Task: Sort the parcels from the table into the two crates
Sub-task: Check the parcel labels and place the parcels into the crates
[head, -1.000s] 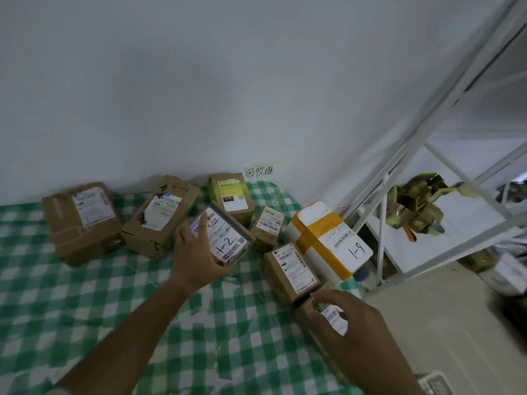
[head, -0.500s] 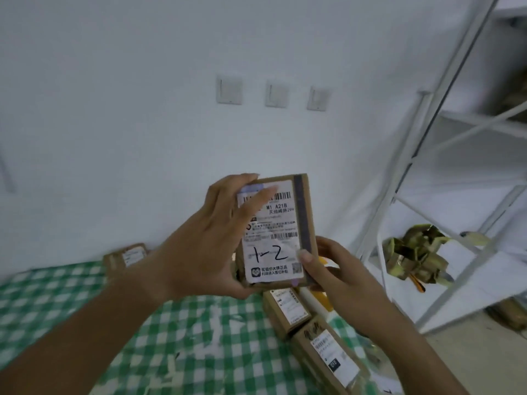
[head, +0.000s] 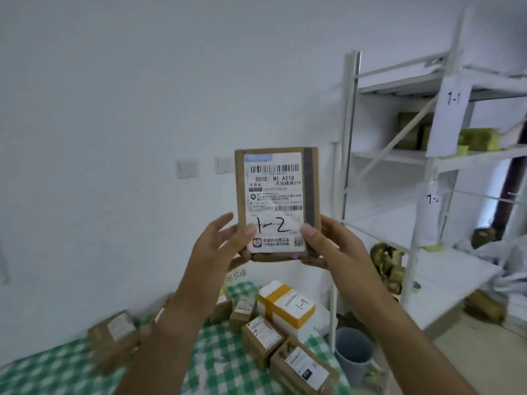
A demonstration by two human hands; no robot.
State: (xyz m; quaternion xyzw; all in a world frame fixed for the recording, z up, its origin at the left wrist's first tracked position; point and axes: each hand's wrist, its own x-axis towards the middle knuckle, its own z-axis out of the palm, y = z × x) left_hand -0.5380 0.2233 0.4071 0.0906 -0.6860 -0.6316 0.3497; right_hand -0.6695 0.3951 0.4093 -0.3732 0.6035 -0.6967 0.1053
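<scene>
Both hands hold one small brown parcel upright at chest height, its label facing the camera with "1-2" handwritten across the lower part. On the left side, the left hand cups the parcel's lower left edge, thumb on the label and the other fingers spread loosely behind. On the right side, the right hand pinches the lower right corner, thumb on the front.

Below and to the left of the hands, blurred brown parcels lie on the green checked worktop. Directly below the hands sit more small brown parcels and a white parcel with orange tape marked "1-9", close together. To the right of the hands stands a white shelf rack with paper tags reading "1-1" and one partly hidden; a few items lie on its shelves. A grey bucket stands on the floor below the right hand.

No crates are in view, so nothing can be counted as sorted. Judging by the worktop, most parcels are left; this one is being read, not yet placed.
</scene>
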